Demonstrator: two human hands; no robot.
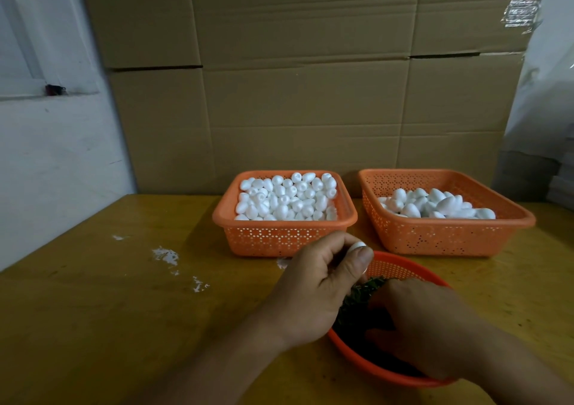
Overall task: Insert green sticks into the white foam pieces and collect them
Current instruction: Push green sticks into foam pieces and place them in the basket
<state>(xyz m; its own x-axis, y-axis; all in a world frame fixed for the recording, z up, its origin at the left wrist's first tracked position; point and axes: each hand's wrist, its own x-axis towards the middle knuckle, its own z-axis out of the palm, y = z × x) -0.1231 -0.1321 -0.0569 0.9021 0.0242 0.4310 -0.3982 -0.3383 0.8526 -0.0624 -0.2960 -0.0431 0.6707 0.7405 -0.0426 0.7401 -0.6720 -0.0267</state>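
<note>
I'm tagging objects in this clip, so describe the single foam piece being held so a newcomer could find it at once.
Start at the two square orange plastic baskets on the yellow wooden table, then drop to the round orange bowl of green sticks in front. The left hand above its rim pinches one small white foam piece, the only one outside a basket.

White foam piece (357, 245) in my fingers (357, 260). Both square baskets (289, 237) are orange with a dotted lattice pattern, the round bowl (391, 266) is a redder orange, sticks (362, 293) dark green, table (124, 311) mustard yellow with white flecks.
</note>
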